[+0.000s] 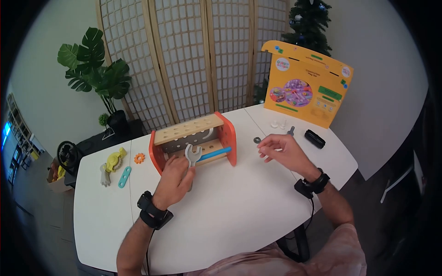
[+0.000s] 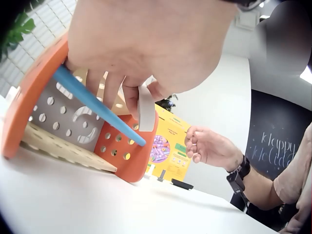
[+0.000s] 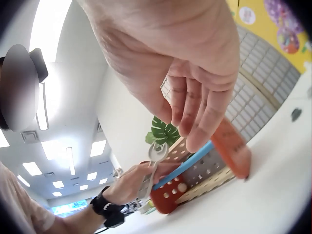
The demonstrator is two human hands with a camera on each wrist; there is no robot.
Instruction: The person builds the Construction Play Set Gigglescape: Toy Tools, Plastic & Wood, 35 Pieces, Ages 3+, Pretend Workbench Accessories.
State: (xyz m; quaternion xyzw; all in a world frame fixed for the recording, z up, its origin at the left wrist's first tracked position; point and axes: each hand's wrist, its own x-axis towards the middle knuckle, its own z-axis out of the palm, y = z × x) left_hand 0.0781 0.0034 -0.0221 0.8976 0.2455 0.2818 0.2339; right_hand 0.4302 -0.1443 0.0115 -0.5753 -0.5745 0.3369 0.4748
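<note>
My left hand [image 1: 175,182] pinches a grey toy wrench [image 1: 193,155] between thumb and fingers, its open-ended head pointing up. That hand is at the front of a toy toolbox with orange-red end panels [image 1: 228,138] and a perforated wooden top [image 1: 189,129]. A blue bar [image 1: 215,153] runs along the toolbox front; the left fingers overlap its left end. To the right, above the table, hovers my right hand [image 1: 287,154], fingers loosely bent with nothing between them, as the right wrist view also shows. Close by lies a small dark grey nut [image 1: 257,140].
On the table's left lie a yellow toy piece [image 1: 113,161], a teal strip with holes [image 1: 124,177] and an orange gear [image 1: 139,158]. At right are a grey bolt [image 1: 291,131], small white pieces [image 1: 275,124], a black case [image 1: 315,139] and an upright yellow box [image 1: 306,85].
</note>
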